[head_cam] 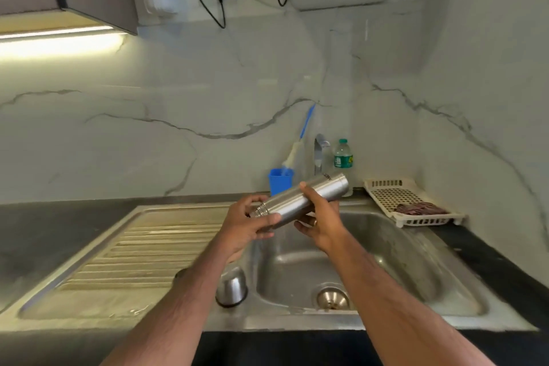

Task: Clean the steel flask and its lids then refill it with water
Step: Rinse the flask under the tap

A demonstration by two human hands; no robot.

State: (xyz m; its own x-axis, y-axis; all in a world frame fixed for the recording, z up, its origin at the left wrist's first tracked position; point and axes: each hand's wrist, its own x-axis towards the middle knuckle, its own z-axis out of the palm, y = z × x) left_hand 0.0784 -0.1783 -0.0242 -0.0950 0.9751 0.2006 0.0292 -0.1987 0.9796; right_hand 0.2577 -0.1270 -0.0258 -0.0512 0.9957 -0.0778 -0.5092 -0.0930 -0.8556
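- You have one steel flask [300, 200], one steel lid [231, 288], one sink [401, 252], one tap [319, 151], one blue cup [279, 181] with one brush [294, 153] standing in it, one plastic bottle [343, 154], and one cream rack [392, 196].
- Your left hand [246, 229] curls its fingers and thumb around the flask's threaded neck end.
- Your right hand [322, 223] wraps the flask's mid-body from below, thumb over the top.
- The flask sits in the air between both your hands, above the sink's left edge.
- Its long axis lies tilted: the open neck points down-left at your left hand, the base points up-right, past your right hand towards the tap.
- The lid stands dome-up on the sink's rim, below your left forearm, well apart from the flask.
- The cup, tap and bottle stand beyond your hands at the wall; the rack lies on the table beyond your right hand.
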